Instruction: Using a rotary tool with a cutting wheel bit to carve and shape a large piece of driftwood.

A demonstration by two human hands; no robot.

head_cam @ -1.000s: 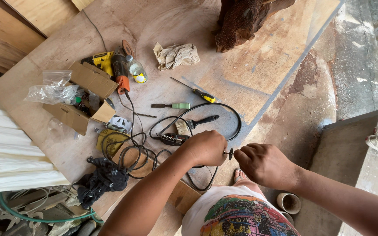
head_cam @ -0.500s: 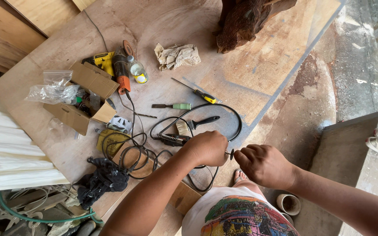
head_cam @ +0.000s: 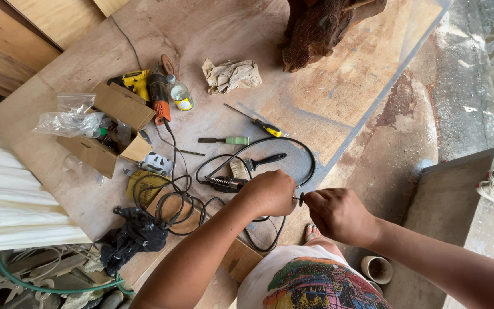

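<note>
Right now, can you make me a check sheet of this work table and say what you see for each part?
Surface: plywood sheet, stained and dusty, laid flat.
Job's things: small dark bit pinched between both hands at the end of a black flexible shaft.
Clutter: cardboard box, plastic bag, crumpled paper, two screwdrivers, brush, small bottle, wood chunk.
Hands: left hand closed around the shaft's end; right hand pinching the bit.
Cables: black cords tangled in loops beside the left forearm.
Surroundings: concrete floor, green hose, roll of tape.
</note>
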